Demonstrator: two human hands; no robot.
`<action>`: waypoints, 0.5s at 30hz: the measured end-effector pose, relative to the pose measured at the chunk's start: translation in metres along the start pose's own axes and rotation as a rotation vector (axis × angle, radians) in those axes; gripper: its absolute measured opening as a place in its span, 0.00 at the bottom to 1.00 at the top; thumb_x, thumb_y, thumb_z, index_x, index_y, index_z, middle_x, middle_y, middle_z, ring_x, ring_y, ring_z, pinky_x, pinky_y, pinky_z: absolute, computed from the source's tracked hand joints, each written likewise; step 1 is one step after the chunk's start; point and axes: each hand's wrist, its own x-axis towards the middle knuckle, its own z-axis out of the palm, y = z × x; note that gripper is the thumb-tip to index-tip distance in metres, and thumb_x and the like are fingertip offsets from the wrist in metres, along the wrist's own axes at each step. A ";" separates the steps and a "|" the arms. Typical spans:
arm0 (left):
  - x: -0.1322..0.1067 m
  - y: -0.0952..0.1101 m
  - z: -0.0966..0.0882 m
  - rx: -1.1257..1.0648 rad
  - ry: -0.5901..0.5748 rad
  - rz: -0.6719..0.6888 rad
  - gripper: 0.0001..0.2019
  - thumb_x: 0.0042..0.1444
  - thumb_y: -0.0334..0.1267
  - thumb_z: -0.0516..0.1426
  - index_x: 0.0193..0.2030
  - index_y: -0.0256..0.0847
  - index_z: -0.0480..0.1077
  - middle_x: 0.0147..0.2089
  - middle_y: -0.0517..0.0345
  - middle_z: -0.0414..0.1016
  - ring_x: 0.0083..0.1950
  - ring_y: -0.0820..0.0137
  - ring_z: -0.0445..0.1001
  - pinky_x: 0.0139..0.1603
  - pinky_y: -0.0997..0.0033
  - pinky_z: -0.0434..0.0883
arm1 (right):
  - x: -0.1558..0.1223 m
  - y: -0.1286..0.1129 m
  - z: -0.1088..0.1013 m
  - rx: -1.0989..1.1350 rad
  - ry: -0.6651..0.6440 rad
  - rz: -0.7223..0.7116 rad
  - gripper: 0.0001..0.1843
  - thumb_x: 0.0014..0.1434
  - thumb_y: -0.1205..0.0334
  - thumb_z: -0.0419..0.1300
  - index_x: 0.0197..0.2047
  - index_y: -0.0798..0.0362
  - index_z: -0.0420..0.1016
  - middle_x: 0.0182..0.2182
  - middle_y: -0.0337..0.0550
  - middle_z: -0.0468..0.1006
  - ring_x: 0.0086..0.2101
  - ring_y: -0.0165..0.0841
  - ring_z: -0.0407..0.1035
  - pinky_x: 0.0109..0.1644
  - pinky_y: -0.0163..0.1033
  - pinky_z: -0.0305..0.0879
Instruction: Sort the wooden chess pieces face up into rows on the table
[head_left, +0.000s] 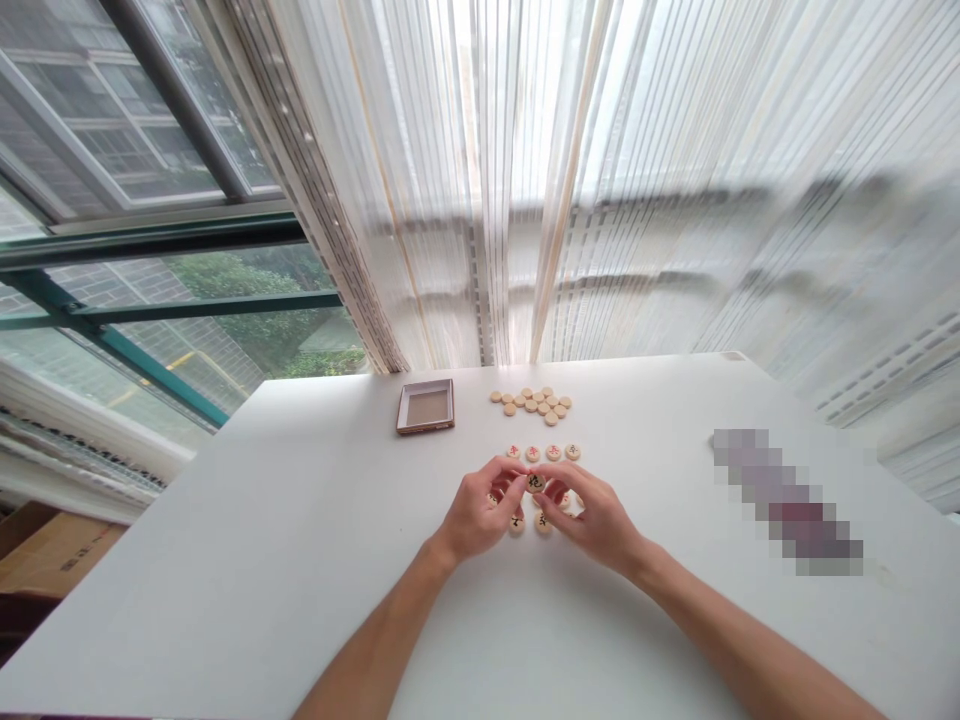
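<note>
Between my two hands is a round wooden xiangqi piece (535,483) with a black character, tilted towards me above the table. My left hand (486,505) pinches its left edge with thumb and fingertips. On the opposite edge, the fingers of my right hand (589,510) are closed in the same way. Beyond my fingers lies a row of face-up pieces (553,452), some with red characters and one with black. More face-up pieces (543,522) lie under and between my hands, partly hidden by my fingers.
Several blank-side-up pieces (531,405) lie in a loose cluster further back. Left of them stands a shallow open box part (426,407) with a brown rim. A pixelated long shape (787,505) covers the right of the white table (285,560). Curtains (480,200) hang behind.
</note>
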 end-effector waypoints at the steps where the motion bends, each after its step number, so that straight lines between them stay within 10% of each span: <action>1: 0.000 0.000 0.000 0.007 0.012 -0.001 0.11 0.65 0.45 0.55 0.45 0.38 0.70 0.32 0.57 0.76 0.27 0.73 0.77 0.31 0.74 0.74 | 0.000 0.000 0.000 0.001 0.003 -0.001 0.15 0.64 0.67 0.59 0.54 0.46 0.71 0.39 0.42 0.77 0.31 0.30 0.74 0.37 0.37 0.73; 15: 0.009 -0.014 -0.015 0.197 0.248 0.056 0.08 0.65 0.42 0.55 0.41 0.41 0.72 0.35 0.58 0.80 0.31 0.72 0.77 0.32 0.75 0.72 | 0.018 0.023 -0.031 -0.024 0.256 0.223 0.10 0.64 0.53 0.60 0.45 0.49 0.71 0.40 0.45 0.78 0.39 0.38 0.75 0.41 0.44 0.76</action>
